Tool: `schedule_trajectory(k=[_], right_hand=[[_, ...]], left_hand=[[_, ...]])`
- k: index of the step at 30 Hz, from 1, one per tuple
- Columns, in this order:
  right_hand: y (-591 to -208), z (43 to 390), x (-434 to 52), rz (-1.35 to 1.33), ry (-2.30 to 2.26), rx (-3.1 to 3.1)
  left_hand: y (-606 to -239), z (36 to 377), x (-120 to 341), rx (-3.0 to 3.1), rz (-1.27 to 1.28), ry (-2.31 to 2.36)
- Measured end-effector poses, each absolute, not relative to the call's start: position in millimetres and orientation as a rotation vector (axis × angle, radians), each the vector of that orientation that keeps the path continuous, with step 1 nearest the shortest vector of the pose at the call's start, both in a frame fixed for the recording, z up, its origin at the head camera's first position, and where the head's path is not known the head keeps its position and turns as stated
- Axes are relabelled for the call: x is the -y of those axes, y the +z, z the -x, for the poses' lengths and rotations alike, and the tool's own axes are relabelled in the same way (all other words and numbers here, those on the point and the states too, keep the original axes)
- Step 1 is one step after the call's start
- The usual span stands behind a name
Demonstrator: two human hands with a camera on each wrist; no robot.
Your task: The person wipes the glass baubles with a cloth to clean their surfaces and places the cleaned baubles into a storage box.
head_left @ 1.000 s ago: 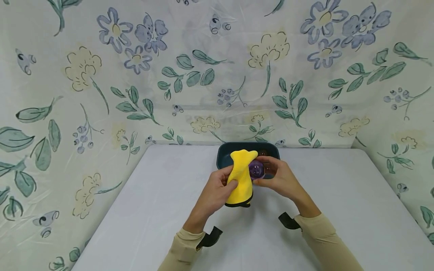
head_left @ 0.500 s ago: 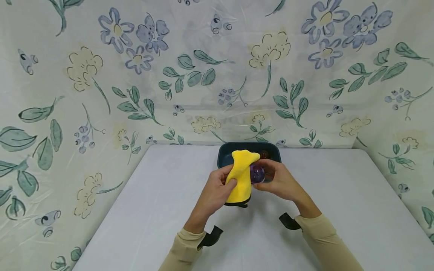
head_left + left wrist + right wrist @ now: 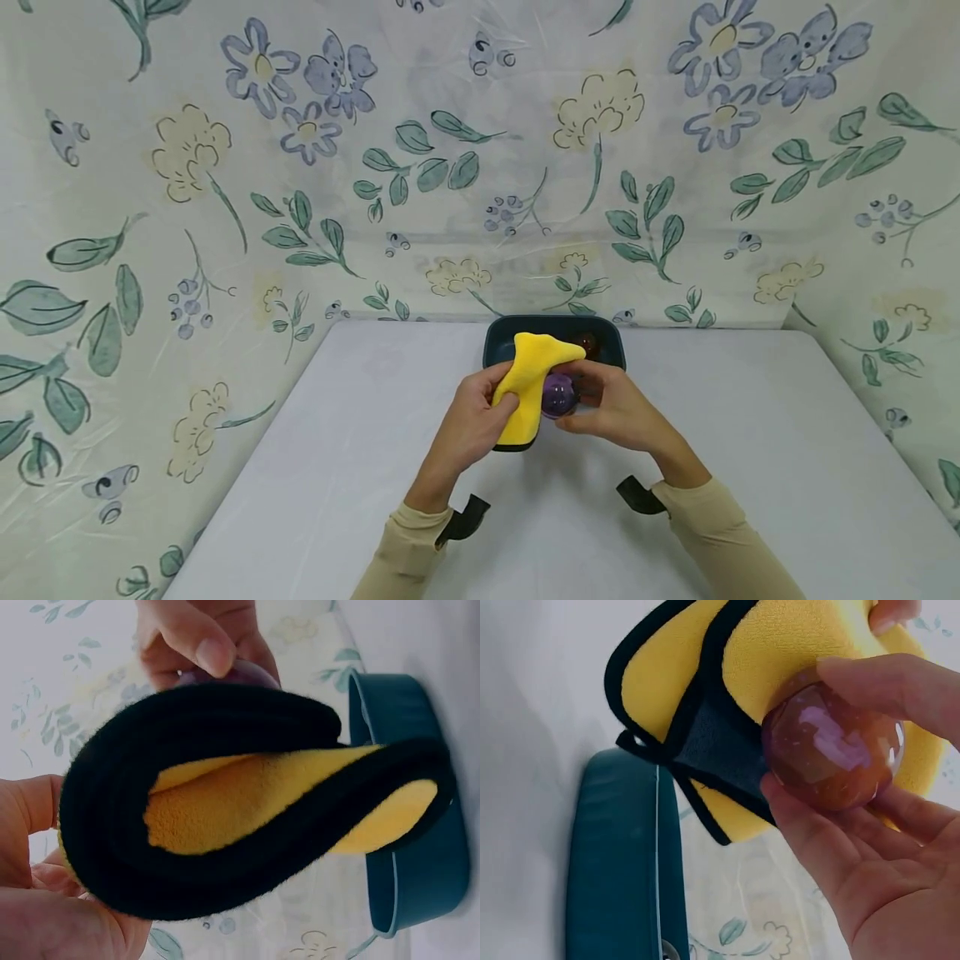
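My left hand (image 3: 487, 404) grips a folded yellow cloth (image 3: 528, 379) with a black edge, held just in front of a dark teal tray (image 3: 495, 337). The cloth's top leans right over a glossy purple ball (image 3: 558, 397), which my right hand (image 3: 588, 400) holds between thumb and fingers. Cloth and ball touch. In the left wrist view the cloth (image 3: 247, 802) fills the frame with the tray (image 3: 420, 862) behind it. The right wrist view shows the ball (image 3: 829, 746) pressed against the cloth (image 3: 780, 645), above the tray (image 3: 615, 855).
A second, dark reddish ball (image 3: 587, 342) lies inside the tray at the table's far edge. The white table (image 3: 337, 467) stretches left, right and toward me. A floral sheet (image 3: 480, 167) hangs behind and along both sides.
The cloth's top has tipped to the right over the ball and its lower end has lifted. Both hands shifted slightly toward the tray, still holding cloth and ball.
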State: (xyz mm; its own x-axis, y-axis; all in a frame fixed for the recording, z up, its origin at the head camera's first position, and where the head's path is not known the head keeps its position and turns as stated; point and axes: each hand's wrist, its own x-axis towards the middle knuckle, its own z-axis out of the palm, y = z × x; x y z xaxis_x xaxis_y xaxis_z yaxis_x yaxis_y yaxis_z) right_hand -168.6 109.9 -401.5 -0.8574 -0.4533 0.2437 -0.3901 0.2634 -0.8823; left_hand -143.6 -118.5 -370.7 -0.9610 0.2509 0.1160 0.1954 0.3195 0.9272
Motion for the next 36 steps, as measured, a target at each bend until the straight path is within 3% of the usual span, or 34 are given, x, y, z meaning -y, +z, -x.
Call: schedule_trajectory(k=[36], right_hand=[[-403.6,173.0,-110.5,0.876,-1.884,-2.631]], left_hand=[[-377.3,149.3,121.6,-2.312,-0.408,1.772]])
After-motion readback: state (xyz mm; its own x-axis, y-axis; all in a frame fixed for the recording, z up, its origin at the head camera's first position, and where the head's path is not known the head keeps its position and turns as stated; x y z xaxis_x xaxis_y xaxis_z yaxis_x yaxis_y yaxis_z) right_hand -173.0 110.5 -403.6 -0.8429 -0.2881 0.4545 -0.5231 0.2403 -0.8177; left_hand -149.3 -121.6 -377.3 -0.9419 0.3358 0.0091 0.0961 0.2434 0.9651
